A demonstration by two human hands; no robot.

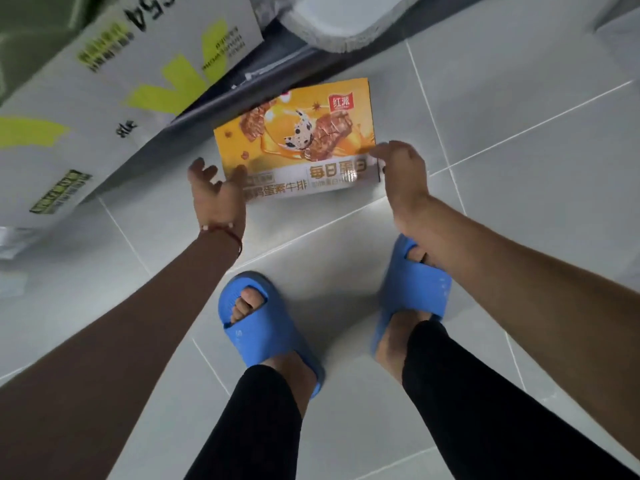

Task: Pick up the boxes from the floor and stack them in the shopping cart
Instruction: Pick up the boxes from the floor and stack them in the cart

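A yellow-orange snack box point(298, 133) with a food picture and Chinese print lies flat on the grey tiled floor point(519, 150) in front of my feet. My left hand point(214, 192) is at the box's near left corner, fingers spread, thumb touching the edge. My right hand point(403, 174) is at the box's right edge, fingers curled down beside it; I cannot tell whether they grip it. A large white carton point(104, 98) with lime-green markings stands at the left. No shopping cart shows in this view.
My feet in blue slides point(266, 323) stand on the tiles just behind the box. A dark bar or frame point(221, 98) runs diagonally behind the box. A grey-edged mat or white object point(332, 22) lies at the top.
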